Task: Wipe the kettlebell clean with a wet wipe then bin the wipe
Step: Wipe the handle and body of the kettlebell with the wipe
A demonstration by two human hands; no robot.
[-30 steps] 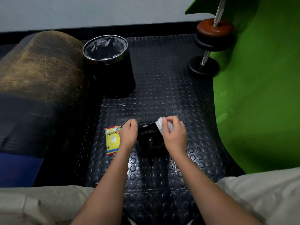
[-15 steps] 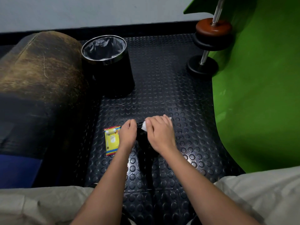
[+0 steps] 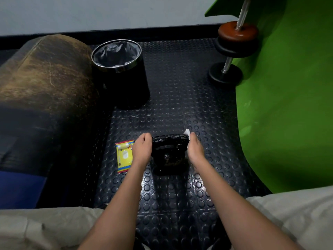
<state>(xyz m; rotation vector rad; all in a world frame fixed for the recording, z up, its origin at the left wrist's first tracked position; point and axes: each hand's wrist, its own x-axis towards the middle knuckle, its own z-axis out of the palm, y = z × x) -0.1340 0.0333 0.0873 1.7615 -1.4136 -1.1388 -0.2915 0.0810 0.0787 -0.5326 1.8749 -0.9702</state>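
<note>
- Both hands flank the kettlebell (image 3: pixel 168 153) on the studded floor mat (image 3: pixel 180 91): the left hand (image 3: pixel 141 150) rests against its left side, fingers curled loosely, seemingly steadying it; whether it truly grips I cannot tell.
- Over on the right flank, the right hand (image 3: pixel 195 150) pinches the wet wipe (image 3: pixel 187 132) and presses it to the iron; a white corner pokes out past the fingertips.
- Wiping looks to be mid-way: the handle, running left to right between the hands, shines wet.
- For binning, the bin (image 3: pixel 117 69) stands ahead and to the left, well apart from the kettlebell, mouth open and lined. The wipe hand is the farther one, so it must cross over the kettlebell or pass the wipe across.
- Just beside the left hand lies a yellow wipe packet (image 3: pixel 123 156).
- A worn padded bolster (image 3: pixel 45 78) crowds the bin's left; bare mat lies open between kettlebell and bin.
- A dumbbell (image 3: pixel 232 51) leans on the green backdrop (image 3: pixel 288 105) to the right, clear of that path.
</note>
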